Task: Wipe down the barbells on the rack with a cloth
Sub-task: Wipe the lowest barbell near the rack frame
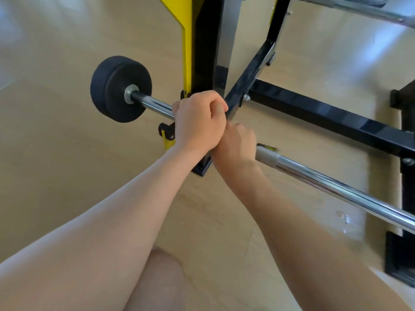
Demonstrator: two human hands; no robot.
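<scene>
Two barbells in view: one chrome barbell [336, 187] running from left of centre down to the right edge, and a second bar [350, 7] only partly seen at the top right. One black rubber weight plate [121, 88] on the near barbell's left end. One rack [208, 52], black uprights with a yellow panel, standing on a pale wood floor [56, 153]. Two bare hands, both on the near barbell. Left hand [199, 120] closed in a fist around the shaft just right of the plate, beside the rack upright. Right hand [235, 144] touching the left, curled shut around the knurled part of the same bar. No cloth visible; cannot tell whether either fist hides one. One bare knee [161, 277] at bottom centre.
</scene>
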